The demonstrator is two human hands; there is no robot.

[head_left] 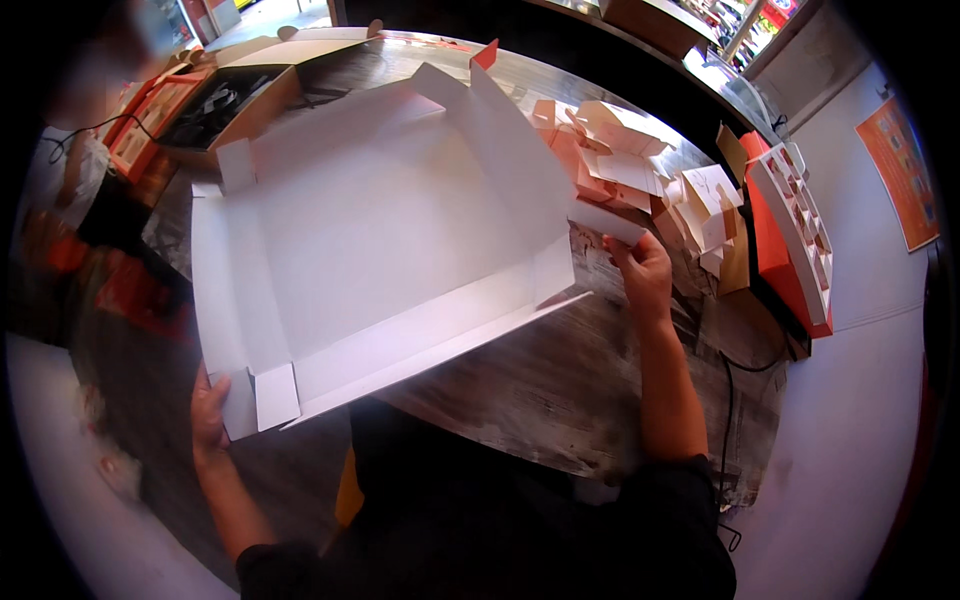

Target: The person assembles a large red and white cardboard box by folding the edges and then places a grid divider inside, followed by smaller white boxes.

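A large white cardboard box blank point(380, 230), partly folded with its side flaps raised, is held tilted above the dark wood-patterned table point(560, 400). My left hand point(208, 408) grips its near left corner, thumb on the inner face beside a small folded tab point(277, 396). At the right, my right hand point(643, 275) pinches the end of a narrow white flap point(607, 222) between thumb and fingers. The panel hides where that flap joins the blank. A small red-orange tab point(485, 55) sticks up at the far corner.
Several small folded white and pinkish boxes point(620, 160) crowd the table's right side. Beside them a red display box with a white compartment insert point(795, 225) leans near the wall. An open brown carton point(230, 105) with black contents stands far left, near another person point(85, 165). A black cable point(728, 430) hangs at right.
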